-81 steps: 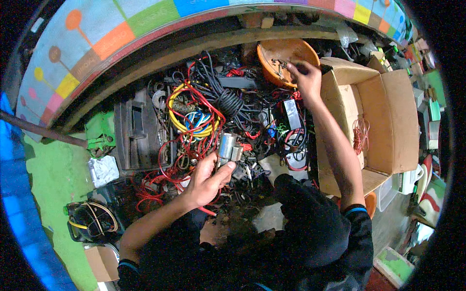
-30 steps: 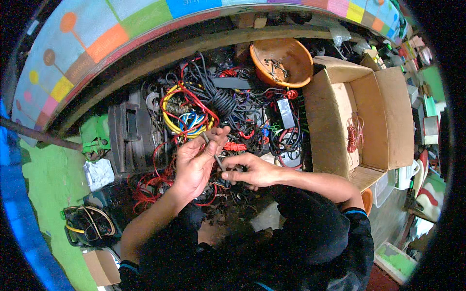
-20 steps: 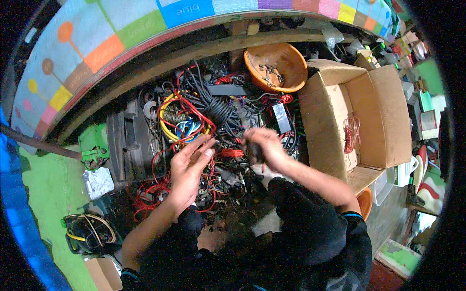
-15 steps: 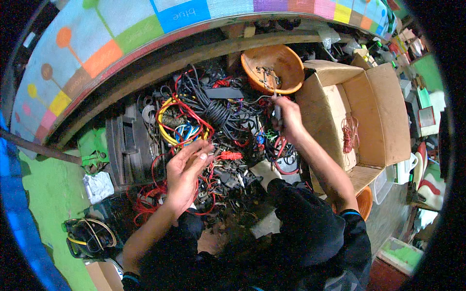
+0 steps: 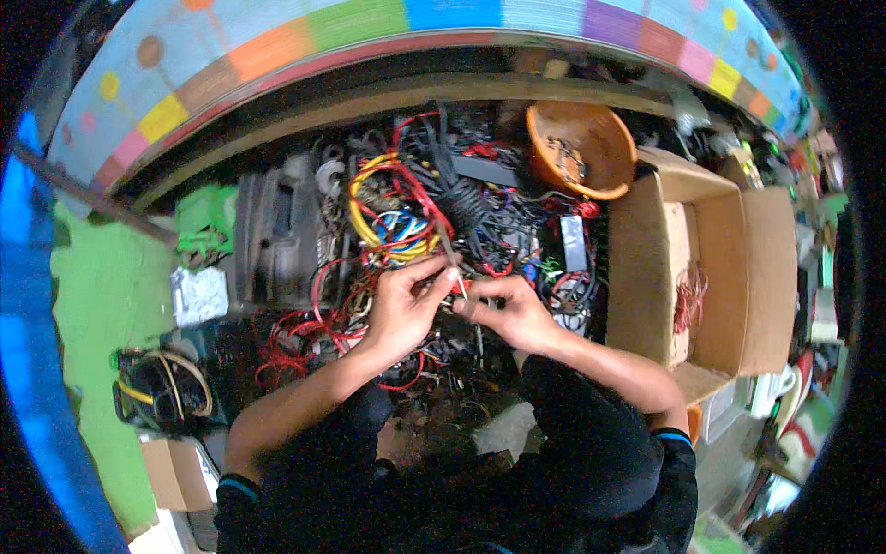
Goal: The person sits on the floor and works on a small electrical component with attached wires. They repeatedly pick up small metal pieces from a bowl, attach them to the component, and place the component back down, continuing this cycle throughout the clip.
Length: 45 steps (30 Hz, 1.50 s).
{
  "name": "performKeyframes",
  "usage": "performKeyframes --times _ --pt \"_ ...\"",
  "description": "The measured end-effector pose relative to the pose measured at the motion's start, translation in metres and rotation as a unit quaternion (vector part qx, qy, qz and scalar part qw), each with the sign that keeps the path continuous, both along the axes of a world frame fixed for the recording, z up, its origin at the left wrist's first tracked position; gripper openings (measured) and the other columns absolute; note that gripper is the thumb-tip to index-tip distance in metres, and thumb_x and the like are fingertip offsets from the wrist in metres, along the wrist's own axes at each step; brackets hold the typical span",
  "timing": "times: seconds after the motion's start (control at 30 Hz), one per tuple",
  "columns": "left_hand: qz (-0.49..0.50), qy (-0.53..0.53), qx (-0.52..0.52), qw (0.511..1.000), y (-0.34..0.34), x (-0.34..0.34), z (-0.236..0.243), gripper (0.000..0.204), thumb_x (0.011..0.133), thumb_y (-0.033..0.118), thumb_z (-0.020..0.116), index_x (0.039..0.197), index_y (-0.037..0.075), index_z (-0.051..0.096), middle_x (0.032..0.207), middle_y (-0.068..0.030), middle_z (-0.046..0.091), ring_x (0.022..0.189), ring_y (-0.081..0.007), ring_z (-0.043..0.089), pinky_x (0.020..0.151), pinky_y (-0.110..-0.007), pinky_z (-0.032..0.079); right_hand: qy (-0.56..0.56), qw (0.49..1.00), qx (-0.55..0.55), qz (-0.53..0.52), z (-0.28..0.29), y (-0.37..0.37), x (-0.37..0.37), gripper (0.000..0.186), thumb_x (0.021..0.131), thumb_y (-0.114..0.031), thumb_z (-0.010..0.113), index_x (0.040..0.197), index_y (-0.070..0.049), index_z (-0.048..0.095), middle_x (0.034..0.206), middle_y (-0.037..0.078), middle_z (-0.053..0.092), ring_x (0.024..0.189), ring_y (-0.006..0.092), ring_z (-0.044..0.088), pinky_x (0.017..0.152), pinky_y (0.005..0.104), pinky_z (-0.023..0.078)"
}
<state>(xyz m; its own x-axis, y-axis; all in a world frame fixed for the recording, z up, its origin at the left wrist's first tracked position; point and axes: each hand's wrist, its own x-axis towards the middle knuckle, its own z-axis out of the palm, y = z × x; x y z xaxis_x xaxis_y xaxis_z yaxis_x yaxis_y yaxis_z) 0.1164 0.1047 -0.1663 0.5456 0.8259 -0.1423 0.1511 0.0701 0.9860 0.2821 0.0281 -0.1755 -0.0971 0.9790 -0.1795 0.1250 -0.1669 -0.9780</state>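
My left hand (image 5: 404,305) and my right hand (image 5: 510,309) meet over a heap of tangled wires (image 5: 415,212). Both pinch a thin grey wire (image 5: 449,254) that runs up from my fingers into the heap. The left thumb and fingers grip it near its lower end; the right fingers hold it just beside them. Red, yellow, blue and black cables lie under and around both hands.
An orange bowl (image 5: 581,148) with small scraps stands at the back right. An open cardboard box (image 5: 701,268) holding red wire is to the right. A dark grey device casing (image 5: 277,235) lies left, a green mat (image 5: 101,305) further left, a cable coil (image 5: 166,392) at lower left.
My right hand reached out to the orange bowl and box, then came back to the middle. Both hands have now closed together on the thin wire.
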Motion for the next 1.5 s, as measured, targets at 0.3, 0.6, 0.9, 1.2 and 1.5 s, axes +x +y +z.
performKeyframes --times 0.3,0.6,0.9,1.2,1.5 --pt "0.143 0.092 0.076 0.982 0.052 -0.085 -0.038 0.019 0.087 0.013 0.065 0.093 -0.004 0.068 0.081 -0.0099 0.07 0.073 -0.01 0.062 0.067 -0.026 0.049 -0.074 0.996 -0.047 0.012 -0.014 -0.009 -0.007 0.028 0.085 -0.026 0.069 0.097 -0.001 0.067 0.091 0.008 0.069 0.086 0.0133 0.061 0.082 0.0291 0.046" --pt "0.171 0.288 0.149 0.93 0.098 -0.133 -0.086 0.033 0.085 0.026 0.064 0.093 -0.006 0.066 0.089 -0.0224 0.067 0.081 -0.0295 0.067 0.071 -0.036 0.05 -0.066 0.983 -0.165 -0.044 -0.023 -0.011 -0.002 0.029 0.086 -0.028 0.067 0.093 0.0 0.064 0.087 0.005 0.066 0.085 0.0138 0.059 0.082 0.0283 0.045" --pt "-0.252 0.073 0.055 0.963 0.013 -0.043 -0.048 0.068 0.079 0.023 0.075 0.134 0.002 0.042 0.13 -0.0116 0.052 0.115 -0.0219 0.053 0.093 -0.038 0.047 0.405 0.888 -0.097 -0.193 0.005 -0.002 0.013 0.053 0.082 -0.016 0.064 0.128 -0.006 0.038 0.102 0.008 0.051 0.09 0.0257 0.055 0.077 0.0432 0.052" --pt "-0.364 -0.015 -0.19 0.912 -0.025 -0.017 -0.072 0.032 0.09 0.016 0.061 0.114 -0.002 0.05 0.097 -0.0085 0.062 0.09 -0.0127 0.061 0.084 -0.031 0.049 0.34 0.9 -0.112 -0.248 -0.01 0.003 0.006 0.038 0.095 -0.024 0.053 0.125 -0.004 0.041 0.104 0.01 0.055 0.088 0.0247 0.062 0.083 0.0416 0.05" --pt "-0.35 0.064 -0.387 0.85 -0.058 -0.025 -0.056 0.02 0.088 0.005 0.06 0.103 -0.007 0.055 0.095 -0.0147 0.065 0.087 -0.0204 0.066 0.067 -0.033 0.058 0.173 0.889 -0.394 -0.159 -0.063 -0.033 -0.008 0.043 0.088 -0.017 0.062 0.124 -0.006 0.041 0.102 0.009 0.057 0.077 0.0243 0.065 0.062 0.0368 0.056"
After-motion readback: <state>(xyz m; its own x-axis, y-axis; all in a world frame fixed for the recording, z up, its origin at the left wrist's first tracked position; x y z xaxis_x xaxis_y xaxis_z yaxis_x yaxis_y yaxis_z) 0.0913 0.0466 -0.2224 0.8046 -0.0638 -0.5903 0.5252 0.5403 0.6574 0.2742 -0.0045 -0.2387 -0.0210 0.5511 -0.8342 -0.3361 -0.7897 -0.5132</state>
